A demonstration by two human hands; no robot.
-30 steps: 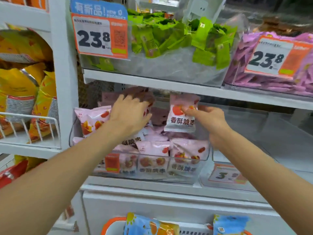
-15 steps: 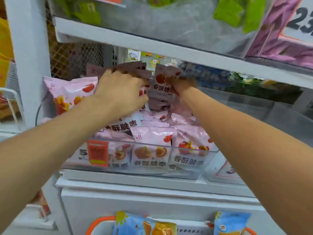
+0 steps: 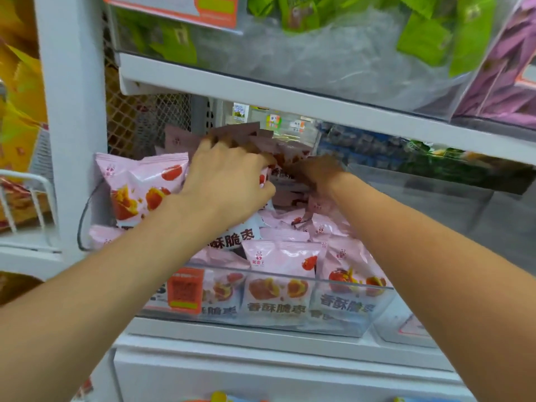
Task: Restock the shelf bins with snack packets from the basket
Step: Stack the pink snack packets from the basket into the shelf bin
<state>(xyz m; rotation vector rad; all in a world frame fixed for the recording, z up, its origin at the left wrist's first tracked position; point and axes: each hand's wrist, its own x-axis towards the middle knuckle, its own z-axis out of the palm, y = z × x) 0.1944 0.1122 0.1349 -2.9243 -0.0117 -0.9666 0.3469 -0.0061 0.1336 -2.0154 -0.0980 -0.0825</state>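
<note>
At the far left a white upright post (image 3: 72, 111) bounds the bay, and just right of it the clear bin (image 3: 290, 317) sits on the middle shelf, heaped with pink snack packets (image 3: 278, 285). One large pink packet (image 3: 142, 187) leans at the bin's left end, its long axis upright. The left hand (image 3: 229, 181) lies over the far part of the heap, fingers bent down onto the standing packets at the back; whether it pinches one or only presses them I cannot tell. Just to its right the right hand (image 3: 316, 172), blurred, reaches into the same far row, and its grasp cannot be made out either. The packets there stand on edge, faces toward the near side, so the next one likely slots in behind or between them. The upper shelf edge (image 3: 319, 103) hangs close above both hands, leaving little headroom; the open room lies to the right, over the neighbouring bin (image 3: 435, 198). The basket hardly shows at the bottom edge
</note>
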